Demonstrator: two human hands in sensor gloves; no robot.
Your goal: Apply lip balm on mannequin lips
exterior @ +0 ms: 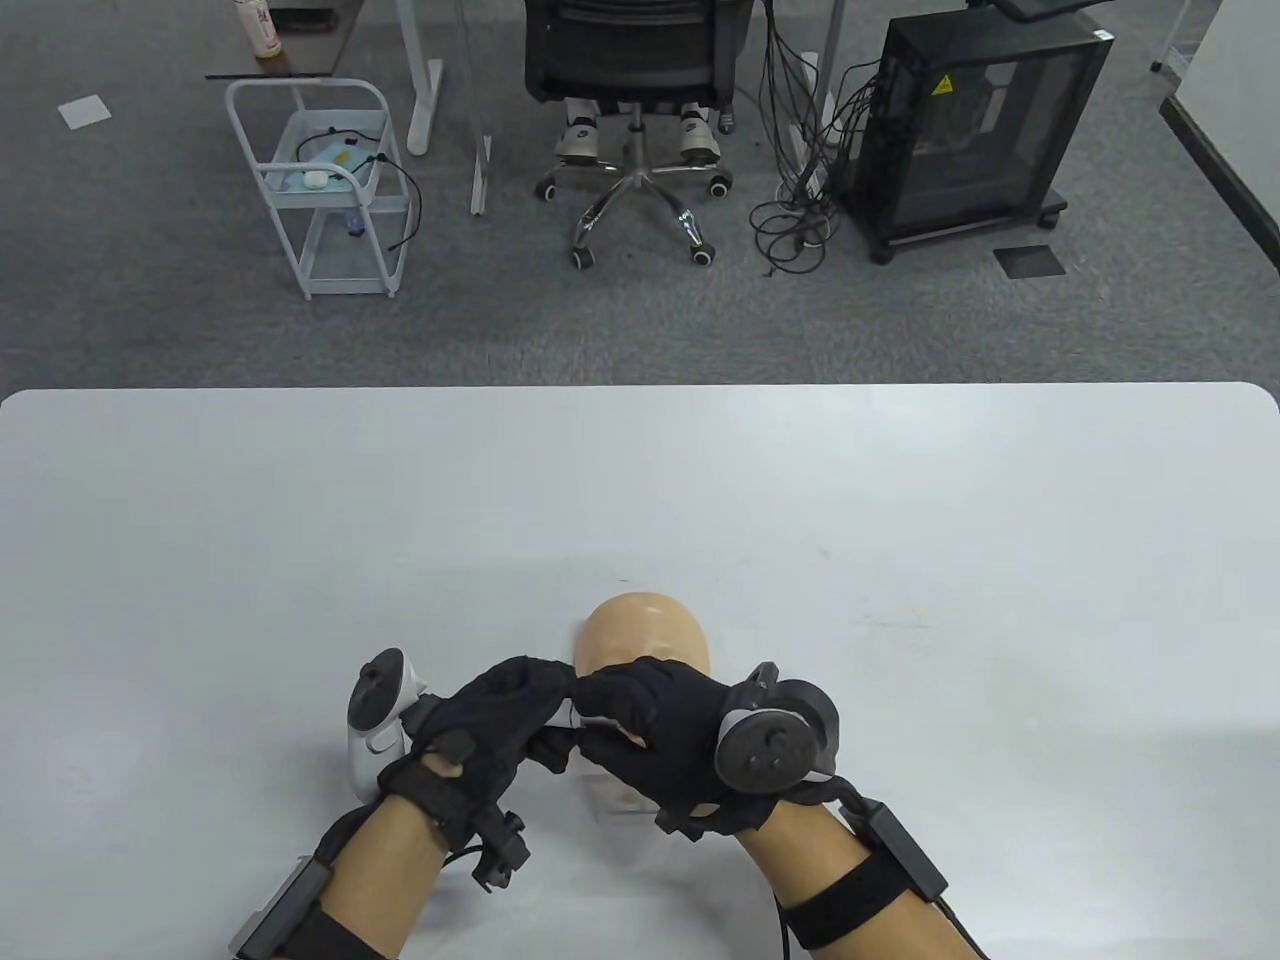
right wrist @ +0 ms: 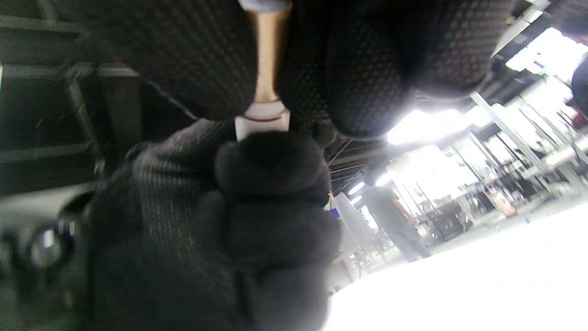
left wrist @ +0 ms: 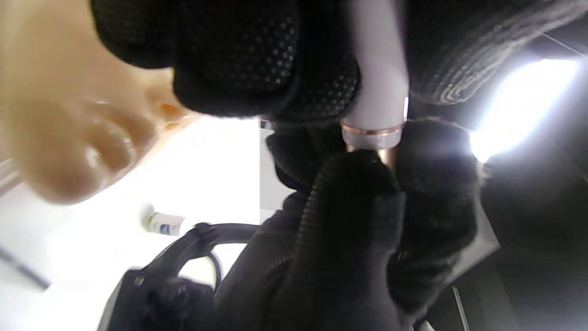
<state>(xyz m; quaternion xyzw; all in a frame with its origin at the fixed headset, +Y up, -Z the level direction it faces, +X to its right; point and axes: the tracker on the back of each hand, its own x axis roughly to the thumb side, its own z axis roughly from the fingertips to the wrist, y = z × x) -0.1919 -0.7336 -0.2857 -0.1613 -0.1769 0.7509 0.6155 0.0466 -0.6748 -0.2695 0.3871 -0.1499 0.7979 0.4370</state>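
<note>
Lip balm (exterior: 568,716) lies crosswise, gripped between left hand (exterior: 490,725) and right hand (exterior: 655,735).

Black-gloved hands are covering the bald tan mannequin head's (exterior: 640,630) face in the table view, and most of the white lip-balm tube (exterior: 566,716).

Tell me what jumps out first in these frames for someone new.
Two black-gloved hands meet at the table's near edge, left hand and right hand, both gripping a white lip balm tube between them. Right behind them sits a bald tan mannequin head on the white table.
</note>
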